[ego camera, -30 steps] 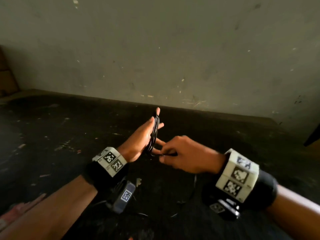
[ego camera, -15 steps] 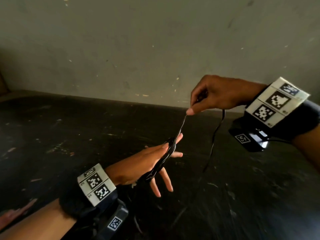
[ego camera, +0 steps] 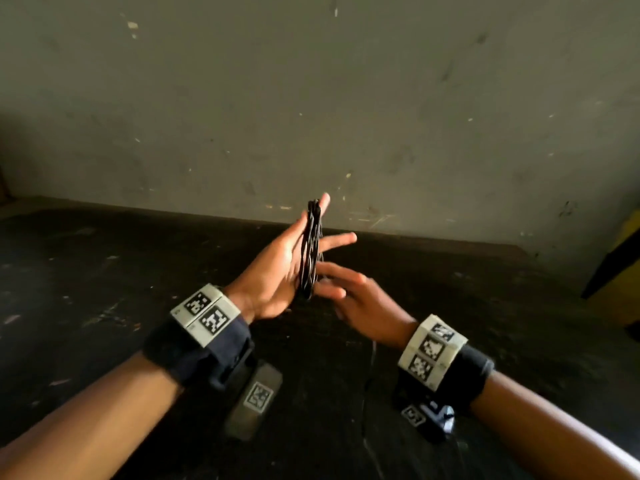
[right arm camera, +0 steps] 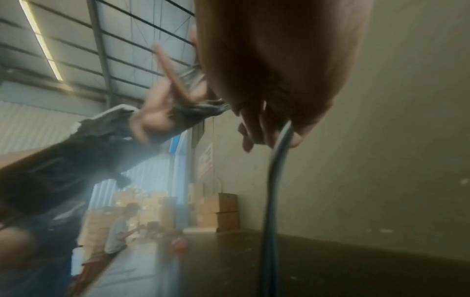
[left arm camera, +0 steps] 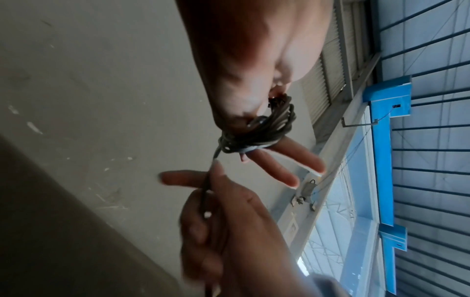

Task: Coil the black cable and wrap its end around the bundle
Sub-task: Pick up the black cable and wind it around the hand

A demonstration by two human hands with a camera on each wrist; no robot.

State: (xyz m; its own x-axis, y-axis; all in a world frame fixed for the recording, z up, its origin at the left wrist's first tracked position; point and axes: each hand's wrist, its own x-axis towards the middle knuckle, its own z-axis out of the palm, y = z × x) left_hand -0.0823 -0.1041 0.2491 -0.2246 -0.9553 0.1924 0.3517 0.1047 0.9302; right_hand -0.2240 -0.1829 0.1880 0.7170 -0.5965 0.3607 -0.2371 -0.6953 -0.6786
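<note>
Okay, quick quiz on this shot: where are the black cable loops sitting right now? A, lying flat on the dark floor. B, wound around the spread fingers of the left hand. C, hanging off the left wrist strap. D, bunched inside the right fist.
B: the black cable loops run around the straight, spread fingers of the left hand, while the right hand pinches only the free strand.

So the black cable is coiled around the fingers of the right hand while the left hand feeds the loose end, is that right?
Not quite: the hands are swapped. The head view shows the black cable coiled around the straight fingers of the left hand, and the left wrist view shows the right hand pinching the loose end that it feeds.
</note>
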